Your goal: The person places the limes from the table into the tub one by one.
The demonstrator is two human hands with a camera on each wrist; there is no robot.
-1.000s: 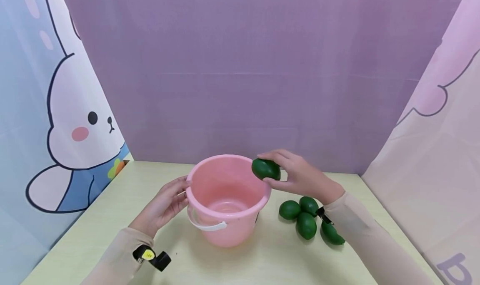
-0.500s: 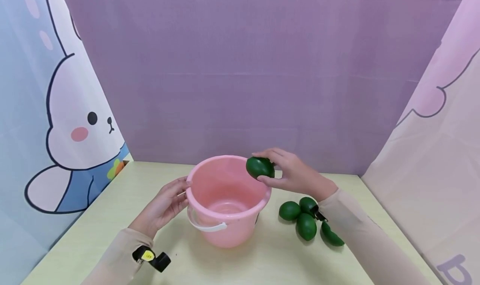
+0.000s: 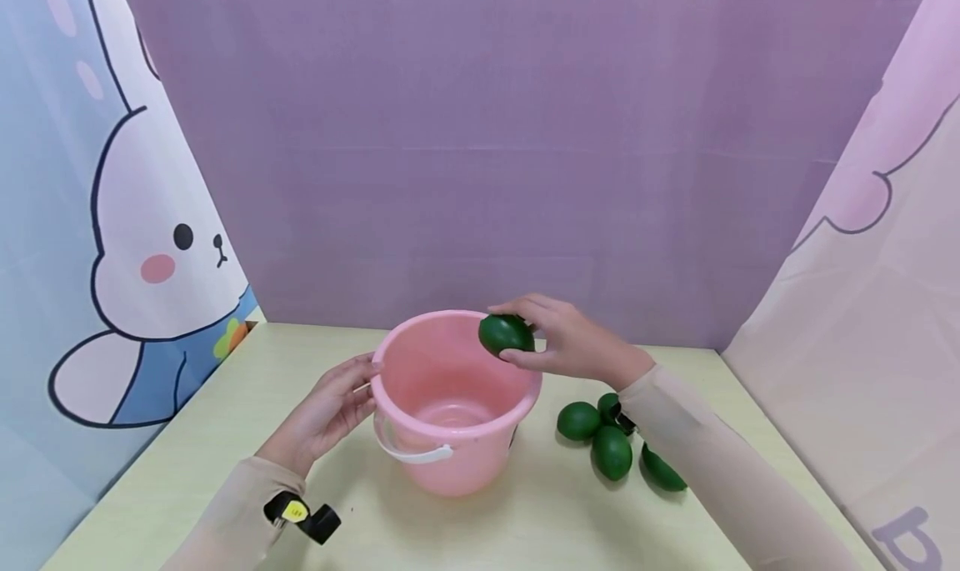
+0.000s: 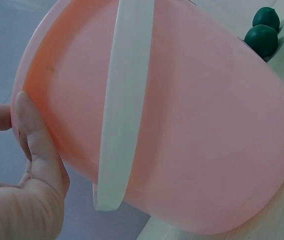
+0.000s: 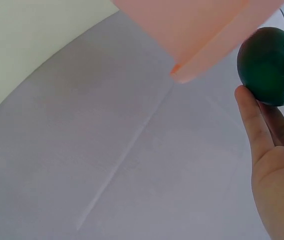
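A pink bucket [image 3: 457, 463] with a white handle [image 3: 412, 454] stands upright on the table. My left hand [image 3: 330, 408] pinches its rim on the left side; in the left wrist view the thumb [image 4: 34, 125] presses the outer wall under the lip. Between thumb and fingers, my right hand [image 3: 573, 342] holds a glossy dark green oval fruit [image 3: 506, 335] over the right back part of the bucket's opening. The right wrist view shows that fruit [image 5: 269, 65] beyond the pink rim. Inside the bucket, the visible part of the floor [image 3: 453, 413] is bare.
Several similar green fruits [image 3: 612, 453] lie on the pale table [image 3: 360, 504] to the right of the bucket, partly behind the right forearm. A purple cloth [image 3: 480, 154] rises behind the table. Printed curtains [image 3: 165, 304] flank both sides.
My right hand has carried the green fruit leftward, from the bucket's right rim to farther over the opening. The left hand and bucket have stayed in place.
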